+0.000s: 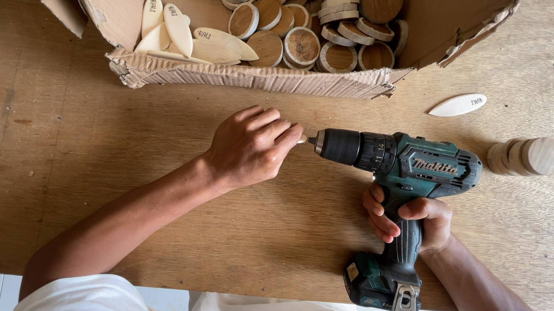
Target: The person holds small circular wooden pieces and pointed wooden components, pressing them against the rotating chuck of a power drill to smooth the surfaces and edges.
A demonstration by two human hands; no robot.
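Two hands are at work on the wooden table (40, 167), both mine. My right hand (411, 219), at about four o'clock from the centre of the view, is wrapped tight around the grip of the teal and black cordless drill (397, 193); the fingers are curled closed on the handle. The drill lies level, battery toward me, chuck pointing to nine o'clock.

My left hand (250, 146), near the centre, is bunched with fingers pressed together, knuckles up, right at the tip of the drill bit (309, 140). Whatever small piece it covers is hidden beneath the fingers; I cannot tell what it pinches.

At three o'clock from the drill, near it but apart, a short row of round wooden discs (526, 156) rests on edge. At one o'clock from the drill lies a single pale oval wooden tag (458, 105), flat on the table.

Farthest off, at twelve o'clock, sits a torn cardboard box (252, 75), open at the top. It holds many round wooden discs with bark edges (302, 45) and, at its left side, several pale oval tags (179, 32).
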